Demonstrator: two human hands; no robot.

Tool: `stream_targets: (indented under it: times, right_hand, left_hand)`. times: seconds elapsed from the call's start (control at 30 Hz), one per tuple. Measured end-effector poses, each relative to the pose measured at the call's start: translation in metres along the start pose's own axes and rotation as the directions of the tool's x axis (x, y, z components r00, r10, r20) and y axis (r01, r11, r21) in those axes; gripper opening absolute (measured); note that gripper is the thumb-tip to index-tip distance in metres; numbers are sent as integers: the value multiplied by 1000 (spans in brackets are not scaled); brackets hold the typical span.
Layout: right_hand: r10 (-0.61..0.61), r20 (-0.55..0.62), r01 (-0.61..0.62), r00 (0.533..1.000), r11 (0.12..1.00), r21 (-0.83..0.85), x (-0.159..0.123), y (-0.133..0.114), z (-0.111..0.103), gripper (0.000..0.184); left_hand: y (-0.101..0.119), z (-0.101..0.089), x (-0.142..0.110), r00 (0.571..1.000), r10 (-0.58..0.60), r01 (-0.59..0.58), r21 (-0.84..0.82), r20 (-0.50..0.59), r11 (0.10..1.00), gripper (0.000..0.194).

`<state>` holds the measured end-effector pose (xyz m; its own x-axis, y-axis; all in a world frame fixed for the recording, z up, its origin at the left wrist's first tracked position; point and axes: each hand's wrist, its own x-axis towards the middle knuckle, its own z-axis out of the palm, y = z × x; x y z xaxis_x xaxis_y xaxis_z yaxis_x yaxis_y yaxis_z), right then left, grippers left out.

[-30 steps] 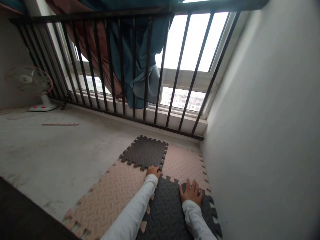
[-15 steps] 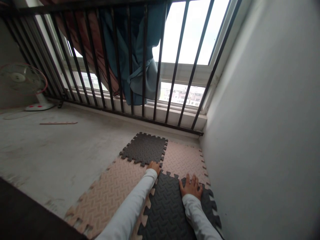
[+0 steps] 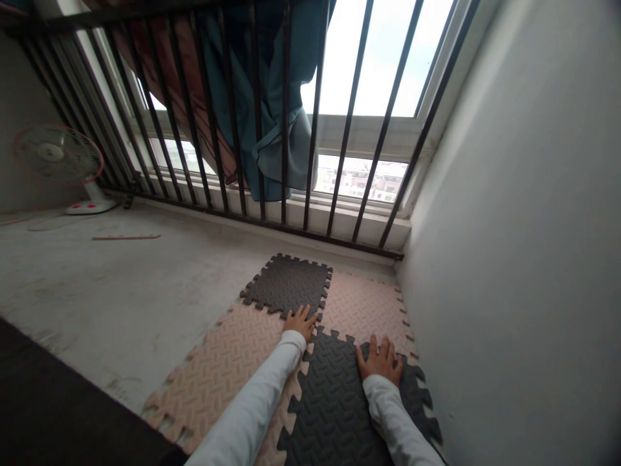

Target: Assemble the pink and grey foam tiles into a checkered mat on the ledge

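Note:
My left hand (image 3: pixel 299 322) lies with fingers spread at the seam between the far dark foam mat tile (image 3: pixel 290 283) and the near beige foam mat tile (image 3: pixel 233 362). My right hand (image 3: pixel 381 362) rests flat, fingers apart, on the far part of the near black foam mat tile (image 3: pixel 330 401). Beyond that black tile, against the railing side, is a second beige tile (image 3: pixel 363 307). All the tiles have toothed puzzle edges. The far dark tile's teeth show along its border; whether they are fully pressed in beside my left hand I cannot tell.
A black metal railing (image 3: pixel 286 228) runs before the window, with a blue curtain (image 3: pixel 272 129) behind it. A white wall (image 3: pixel 524 259) rises at the right. On the concrete floor stand a fan (image 3: pixel 58 155) and a thin reddish strip (image 3: pixel 126 237). A dark surface (image 3: pixel 58 401) fills the lower left.
The fingers of my left hand have spread out over the seam, where they were more curled before. My right hand stays flat on the black tile. The view has shifted slightly.

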<state>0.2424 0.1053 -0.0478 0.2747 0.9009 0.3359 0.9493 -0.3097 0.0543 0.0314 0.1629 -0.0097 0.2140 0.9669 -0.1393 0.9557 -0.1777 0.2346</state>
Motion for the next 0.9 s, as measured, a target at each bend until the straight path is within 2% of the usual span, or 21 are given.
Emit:
stream_targets:
  times: [0.17,0.37,0.47,0.6,0.67,0.73,0.8,0.83,0.9]
  right_hand:
    - [-3,-16,3,1000,1000,4,0,0,1,60]
    - [-2,5,2,1000,1000,-3,0,1,2,60]
    - [6,6,-6,1000,1000,9,1,1,6,60]
    - [44,6,-44,999,999,-18,2,-1,11,61]
    - [44,-18,-44,999,999,-31,2,-1,13,60]
    - [38,-36,-39,999,999,-35,2,-1,15,60]
    - [35,-28,-36,999,999,-34,3,0,17,60]
    - [35,-18,-36,999,999,-35,3,1,18,61]
    - [37,1,-37,999,999,-39,4,1,20,62]
  left_hand:
    - [-1,5,4,999,-36,37,-20,21,999,45]
    - [-2,12,-3,999,43,-44,-17,-23,999,50]
    - [2,14,-3,999,17,-18,-36,-33,999,49]
    - [2,9,0,1000,10,-9,-64,19,998,49]
    - [-6,6,-3,999,-29,31,-59,28,998,53]
    - [-20,4,-9,982,-187,186,-29,-35,982,56]
    - [-35,3,-16,944,-312,314,1,-104,950,56]
    - [-42,2,-19,940,-322,325,12,-113,946,55]
    - [-52,-2,-21,962,-258,262,35,-87,964,56]
